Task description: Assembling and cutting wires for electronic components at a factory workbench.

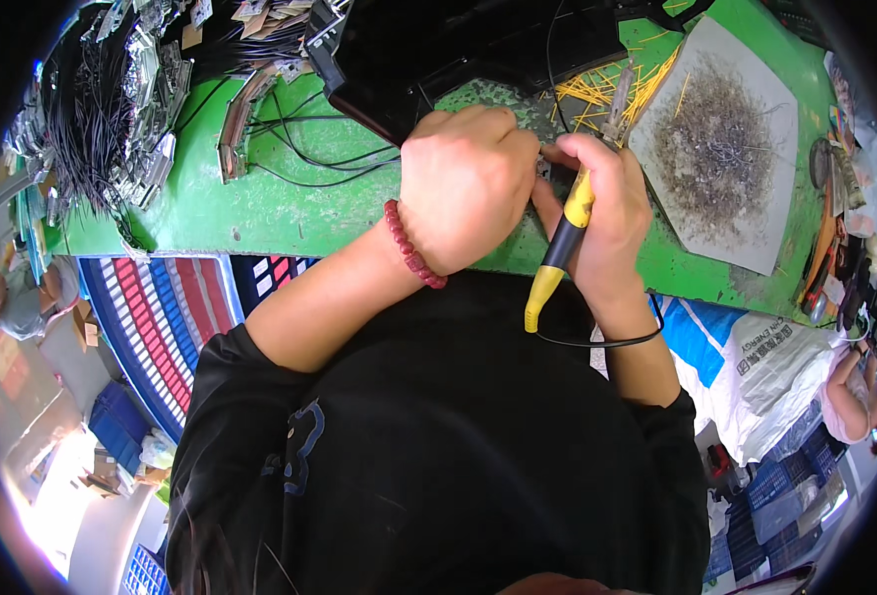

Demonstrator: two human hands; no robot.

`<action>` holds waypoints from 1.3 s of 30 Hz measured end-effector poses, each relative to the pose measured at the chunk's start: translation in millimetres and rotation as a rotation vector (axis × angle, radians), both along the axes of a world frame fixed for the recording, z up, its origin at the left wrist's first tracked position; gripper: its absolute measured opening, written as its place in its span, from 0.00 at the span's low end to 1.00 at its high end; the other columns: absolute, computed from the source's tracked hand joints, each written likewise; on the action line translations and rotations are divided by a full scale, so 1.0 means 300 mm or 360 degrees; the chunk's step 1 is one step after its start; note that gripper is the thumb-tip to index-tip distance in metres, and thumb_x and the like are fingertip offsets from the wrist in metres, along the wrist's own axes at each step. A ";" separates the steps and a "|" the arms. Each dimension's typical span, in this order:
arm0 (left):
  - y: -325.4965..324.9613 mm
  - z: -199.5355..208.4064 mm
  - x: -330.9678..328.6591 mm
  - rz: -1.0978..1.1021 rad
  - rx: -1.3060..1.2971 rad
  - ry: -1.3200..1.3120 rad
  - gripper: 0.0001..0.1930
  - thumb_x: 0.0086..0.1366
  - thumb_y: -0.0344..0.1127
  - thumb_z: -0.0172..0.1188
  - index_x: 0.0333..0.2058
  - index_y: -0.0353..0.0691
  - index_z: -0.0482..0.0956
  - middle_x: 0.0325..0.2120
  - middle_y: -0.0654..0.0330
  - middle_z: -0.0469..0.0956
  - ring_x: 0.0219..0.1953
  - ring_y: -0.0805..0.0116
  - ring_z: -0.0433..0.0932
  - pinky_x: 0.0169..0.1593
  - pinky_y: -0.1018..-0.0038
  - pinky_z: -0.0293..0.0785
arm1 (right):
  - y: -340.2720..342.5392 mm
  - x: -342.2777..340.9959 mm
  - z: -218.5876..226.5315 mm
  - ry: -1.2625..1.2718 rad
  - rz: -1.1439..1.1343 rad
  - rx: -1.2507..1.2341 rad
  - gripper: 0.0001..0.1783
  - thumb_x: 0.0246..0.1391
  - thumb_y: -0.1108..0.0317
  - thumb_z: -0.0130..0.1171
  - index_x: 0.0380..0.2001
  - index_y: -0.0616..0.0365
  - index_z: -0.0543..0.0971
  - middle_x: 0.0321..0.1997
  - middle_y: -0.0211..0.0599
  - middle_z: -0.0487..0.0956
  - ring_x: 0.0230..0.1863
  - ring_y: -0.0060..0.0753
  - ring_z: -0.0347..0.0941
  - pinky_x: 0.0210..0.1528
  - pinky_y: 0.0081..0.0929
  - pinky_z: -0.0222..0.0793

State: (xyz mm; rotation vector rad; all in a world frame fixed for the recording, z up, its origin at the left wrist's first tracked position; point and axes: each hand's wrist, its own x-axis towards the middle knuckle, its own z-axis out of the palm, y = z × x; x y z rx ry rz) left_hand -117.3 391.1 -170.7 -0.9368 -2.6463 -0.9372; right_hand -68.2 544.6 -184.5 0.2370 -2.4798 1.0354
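My right hand [607, 213] is wrapped round a soldering iron [564, 243] with a yellow and black handle. The iron's metal end points away past my fingers, and its black cord loops down by my wrist. Beside it my left hand [468, 193] is closed, back of the hand up, a red bead bracelet [406, 243] on the wrist. Its fingertips are turned under, close to my right thumb and forefinger; whatever they pinch is hidden. Just beyond my left hand lies a large black plastic housing [458, 59]. Thin black wires [324, 164] run from under that hand to the left.
On the green table [299, 213] at right lies a whitish sheet [756, 233] with a heap of dark scraps [721, 149]. Yellow strands [597, 89] are scattered beyond my hands. Bundles of wired metal parts [111, 119] fill the far left. Tools [825, 238] lie along the right edge.
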 end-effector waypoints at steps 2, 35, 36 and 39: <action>0.008 0.001 -0.003 -0.0003 -0.0007 -0.0002 0.05 0.48 0.29 0.63 0.20 0.42 0.75 0.19 0.61 0.70 0.24 0.60 0.74 0.28 0.66 0.70 | 0.017 0.012 -0.001 -0.0078 -0.0003 -0.0066 0.25 0.36 0.77 0.70 0.42 0.52 0.79 0.24 0.31 0.74 0.22 0.32 0.67 0.24 0.28 0.62; 0.043 0.044 -0.020 -0.0113 -0.0208 -0.0076 0.06 0.47 0.26 0.62 0.18 0.40 0.73 0.18 0.59 0.70 0.25 0.58 0.74 0.30 0.66 0.70 | 0.549 0.244 -0.046 0.0223 -0.0785 -0.1176 0.06 0.45 0.79 0.53 0.31 0.65 0.73 0.29 0.31 0.71 0.25 0.17 0.67 0.28 0.14 0.70; 0.041 0.044 -0.020 -0.0112 -0.0209 -0.0076 0.06 0.47 0.26 0.62 0.18 0.40 0.73 0.18 0.59 0.70 0.25 0.58 0.74 0.30 0.66 0.70 | 0.545 0.238 -0.043 0.0198 -0.0825 -0.1143 0.06 0.45 0.79 0.52 0.30 0.65 0.73 0.28 0.31 0.71 0.24 0.17 0.66 0.27 0.14 0.68; 0.033 0.036 -0.020 -0.0105 -0.0177 -0.0099 0.05 0.48 0.26 0.63 0.19 0.40 0.74 0.19 0.59 0.71 0.24 0.57 0.74 0.29 0.66 0.68 | 0.544 0.236 -0.036 0.0212 -0.0841 -0.1222 0.05 0.45 0.79 0.50 0.29 0.64 0.72 0.25 0.31 0.70 0.22 0.17 0.63 0.24 0.13 0.63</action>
